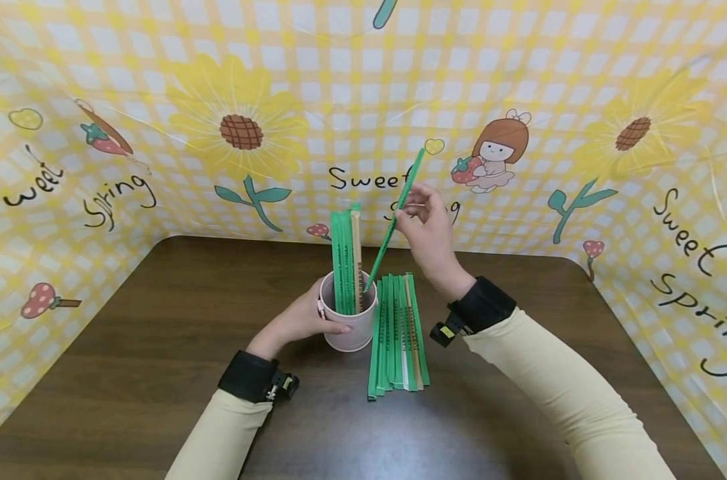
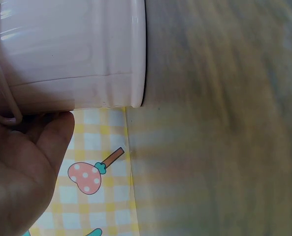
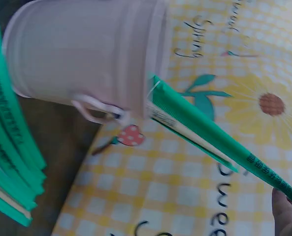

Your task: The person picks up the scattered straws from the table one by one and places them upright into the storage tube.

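Note:
A pale pink bucket stands upright on the table, with my left hand gripping its left side, thumb across the front. In the left wrist view the fingers reach round the bucket beside its looped handle. Several green-wrapped packets of chopsticks stand in the bucket, one with its tan side showing. My right hand pinches another green chopsticks packet partway up. That packet slants, its lower end at the bucket's mouth. In the right wrist view its lower end overlaps the rim.
Right of the bucket, several more green packets lie side by side on the brown table, a few with tan or white sides up. A yellow checked cloth with printed flowers rises behind the table and along both sides.

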{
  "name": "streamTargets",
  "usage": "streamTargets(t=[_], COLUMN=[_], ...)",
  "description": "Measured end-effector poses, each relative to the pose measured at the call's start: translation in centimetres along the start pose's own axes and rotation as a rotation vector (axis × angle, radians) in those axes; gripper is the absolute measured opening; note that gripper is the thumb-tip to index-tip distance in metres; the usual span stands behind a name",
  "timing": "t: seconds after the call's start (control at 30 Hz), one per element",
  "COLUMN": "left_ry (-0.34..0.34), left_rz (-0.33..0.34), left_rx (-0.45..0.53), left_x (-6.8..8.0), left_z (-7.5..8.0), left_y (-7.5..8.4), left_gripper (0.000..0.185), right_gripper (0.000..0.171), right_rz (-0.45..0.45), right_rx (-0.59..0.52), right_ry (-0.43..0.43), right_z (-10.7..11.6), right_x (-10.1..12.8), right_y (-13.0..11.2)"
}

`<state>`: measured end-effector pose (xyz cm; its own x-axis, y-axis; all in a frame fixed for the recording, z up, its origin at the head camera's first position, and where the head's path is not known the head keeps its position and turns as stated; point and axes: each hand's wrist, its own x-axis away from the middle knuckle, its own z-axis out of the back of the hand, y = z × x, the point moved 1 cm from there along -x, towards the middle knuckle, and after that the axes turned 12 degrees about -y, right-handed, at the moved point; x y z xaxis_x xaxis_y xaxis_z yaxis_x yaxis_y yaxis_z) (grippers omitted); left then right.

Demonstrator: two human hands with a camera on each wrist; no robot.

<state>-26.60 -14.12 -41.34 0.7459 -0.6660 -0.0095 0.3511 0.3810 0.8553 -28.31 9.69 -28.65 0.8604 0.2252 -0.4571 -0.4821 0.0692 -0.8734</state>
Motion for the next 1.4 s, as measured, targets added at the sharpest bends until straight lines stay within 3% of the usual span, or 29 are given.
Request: streamTargets(t=[0.23,0.8,1.4], left_ry=[0.003,-0.003,-0.011], left_rz=[0.008,0.013,0.035], left_rx=[-0.003,-0.026,-0.014], left_x=[-0.3,-0.3,0.0], left_z=[0.0,0.1,0.0], left_y=[0.2,0.3,0.1], left_gripper=[0.112,0.111,0.113], right_gripper=[0.044,0.042,0.042], right_rz=[0.018,-0.044,-0.125], right_rx=[0.17,0.319,0.268], right_ry=[-0.103,-0.19,-0.181], right_z=[-1.4,-3.8,-4.9], right_x=[1.3,3.3,3.7], right_y=[2.1,5.7,7.0])
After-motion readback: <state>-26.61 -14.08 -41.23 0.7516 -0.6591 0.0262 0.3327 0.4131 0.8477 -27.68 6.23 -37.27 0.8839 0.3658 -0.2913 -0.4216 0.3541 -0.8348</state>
